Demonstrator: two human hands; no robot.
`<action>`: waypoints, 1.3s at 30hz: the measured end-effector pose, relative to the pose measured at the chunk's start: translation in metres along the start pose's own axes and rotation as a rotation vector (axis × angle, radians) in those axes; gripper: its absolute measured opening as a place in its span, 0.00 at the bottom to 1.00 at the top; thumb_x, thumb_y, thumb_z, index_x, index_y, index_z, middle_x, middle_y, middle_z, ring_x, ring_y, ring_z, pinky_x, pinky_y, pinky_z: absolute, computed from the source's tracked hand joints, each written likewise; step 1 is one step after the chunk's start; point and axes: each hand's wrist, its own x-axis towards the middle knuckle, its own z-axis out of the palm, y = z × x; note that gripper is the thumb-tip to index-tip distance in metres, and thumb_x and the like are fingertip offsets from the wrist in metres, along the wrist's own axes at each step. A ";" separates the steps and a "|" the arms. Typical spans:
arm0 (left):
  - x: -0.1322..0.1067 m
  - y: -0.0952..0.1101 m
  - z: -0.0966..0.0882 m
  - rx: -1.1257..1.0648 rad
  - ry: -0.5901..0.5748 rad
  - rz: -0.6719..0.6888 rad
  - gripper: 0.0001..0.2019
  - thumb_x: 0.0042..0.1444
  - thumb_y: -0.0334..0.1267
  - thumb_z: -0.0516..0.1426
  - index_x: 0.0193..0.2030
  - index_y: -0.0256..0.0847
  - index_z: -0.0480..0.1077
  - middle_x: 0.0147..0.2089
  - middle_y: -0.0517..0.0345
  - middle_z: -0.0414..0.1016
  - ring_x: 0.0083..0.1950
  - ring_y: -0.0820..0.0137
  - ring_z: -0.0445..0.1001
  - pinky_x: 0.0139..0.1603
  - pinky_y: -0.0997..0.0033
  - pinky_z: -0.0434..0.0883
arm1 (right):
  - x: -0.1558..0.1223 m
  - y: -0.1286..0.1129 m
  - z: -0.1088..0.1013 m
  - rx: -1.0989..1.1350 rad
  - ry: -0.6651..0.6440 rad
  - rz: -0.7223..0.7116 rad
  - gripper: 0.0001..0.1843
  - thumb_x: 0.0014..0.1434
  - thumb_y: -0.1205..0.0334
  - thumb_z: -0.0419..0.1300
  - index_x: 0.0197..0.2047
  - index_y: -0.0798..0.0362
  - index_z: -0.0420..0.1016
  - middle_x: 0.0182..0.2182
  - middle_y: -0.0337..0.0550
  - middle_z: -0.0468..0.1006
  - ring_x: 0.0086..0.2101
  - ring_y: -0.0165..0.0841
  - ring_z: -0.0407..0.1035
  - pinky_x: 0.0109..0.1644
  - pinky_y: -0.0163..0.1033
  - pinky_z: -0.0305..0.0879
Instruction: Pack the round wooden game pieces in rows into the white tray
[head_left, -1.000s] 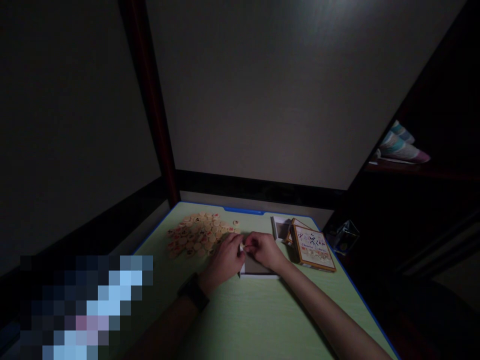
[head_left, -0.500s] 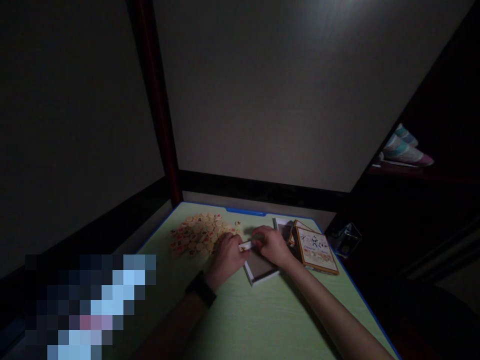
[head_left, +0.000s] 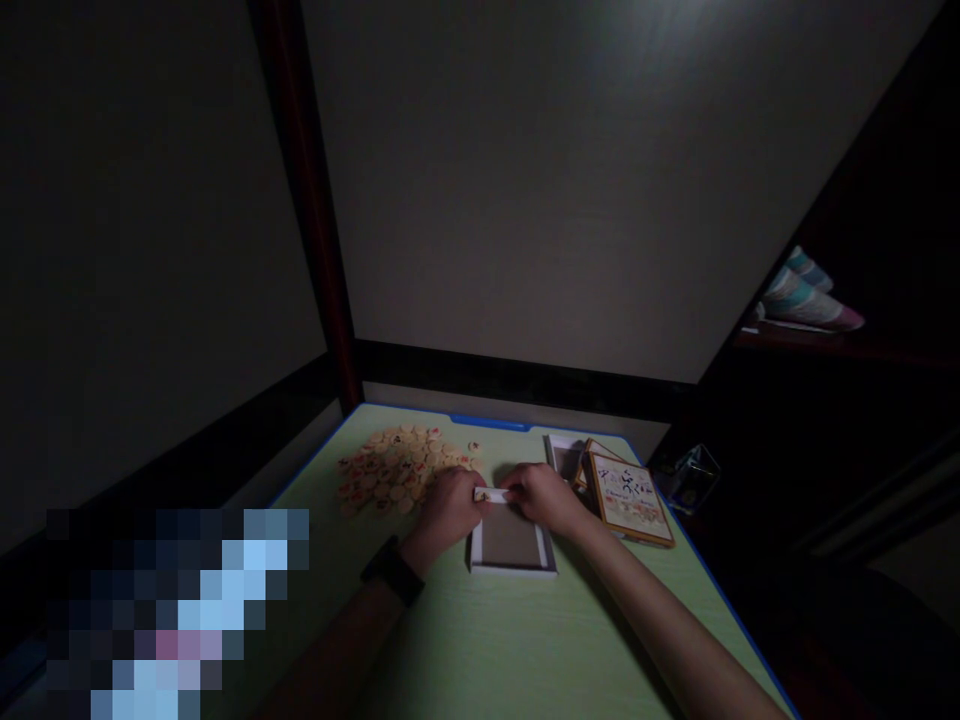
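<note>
A shallow open cardboard box (head_left: 511,535) with white walls and a grey-brown floor lies on the table. My left hand (head_left: 452,500) is closed on its far left corner. My right hand (head_left: 541,492) is closed on the far right corner, fingers bent inward. Between the fingertips shows a pale strip of the far wall with a small dark-marked spot at its left end; whether that is a loose piece I cannot make out. Beside my left hand, a wide heap of round wooden Chinese chess pieces (head_left: 394,465) carries red and dark characters.
A printed brown-edged box (head_left: 630,500) rests at the right, near another white-walled open tray (head_left: 562,457) behind my right hand. The light green table (head_left: 480,640) has a blue rim. Walls stand behind and left; a clear package (head_left: 694,480) is beyond the right edge.
Between my hands the open box has turned from a slanted position to nearly square with me, its near edge swinging around. Both hands keep about the same place at its far side.
</note>
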 end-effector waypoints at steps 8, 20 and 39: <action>-0.001 0.002 -0.001 0.013 -0.002 -0.003 0.07 0.51 0.35 0.62 0.37 0.40 0.80 0.39 0.51 0.81 0.45 0.63 0.76 0.48 0.67 0.69 | 0.005 0.004 -0.001 0.044 0.019 -0.042 0.12 0.52 0.73 0.59 0.34 0.52 0.84 0.30 0.42 0.83 0.31 0.34 0.74 0.35 0.34 0.62; -0.003 0.003 -0.001 -0.013 0.029 0.011 0.06 0.49 0.34 0.63 0.35 0.41 0.79 0.38 0.53 0.80 0.43 0.63 0.76 0.47 0.67 0.70 | 0.099 0.000 0.006 -0.140 -0.076 -0.154 0.24 0.55 0.76 0.56 0.51 0.49 0.81 0.53 0.47 0.79 0.53 0.37 0.73 0.54 0.34 0.64; -0.006 -0.001 -0.003 -0.059 0.035 0.042 0.12 0.46 0.32 0.62 0.40 0.39 0.77 0.44 0.50 0.79 0.49 0.60 0.75 0.54 0.64 0.68 | 0.074 -0.012 -0.016 -0.284 -0.047 -0.043 0.12 0.65 0.70 0.53 0.46 0.60 0.77 0.46 0.58 0.78 0.44 0.39 0.74 0.45 0.36 0.64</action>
